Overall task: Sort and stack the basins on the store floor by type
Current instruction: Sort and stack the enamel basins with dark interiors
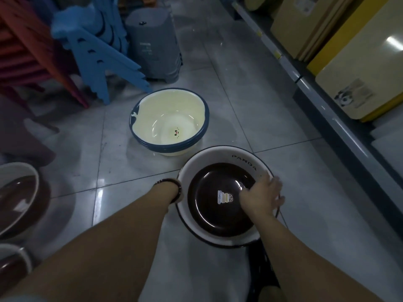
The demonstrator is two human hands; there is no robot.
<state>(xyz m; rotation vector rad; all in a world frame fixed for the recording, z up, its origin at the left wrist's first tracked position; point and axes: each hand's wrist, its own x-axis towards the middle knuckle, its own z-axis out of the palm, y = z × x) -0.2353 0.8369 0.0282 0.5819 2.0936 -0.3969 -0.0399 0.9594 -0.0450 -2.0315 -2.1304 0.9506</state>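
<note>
Panda basin (218, 201), lower centre: right hand (261, 196) fingers clamp its rim; left hand (177, 190) fingers hidden, cannot tell. An uneven grip could tip it.

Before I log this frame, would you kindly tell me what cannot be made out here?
Left hand, head view: hidden behind the panda basin rim past the wrist; grip unknown.
Brown basins, left edge: cut off.
Sticker in the panda basin: too small to read.
Cream basin stack, count: rims blurred.

Brown-and-white basin (209, 205), cream blue-rimmed basin (170, 118)
</note>
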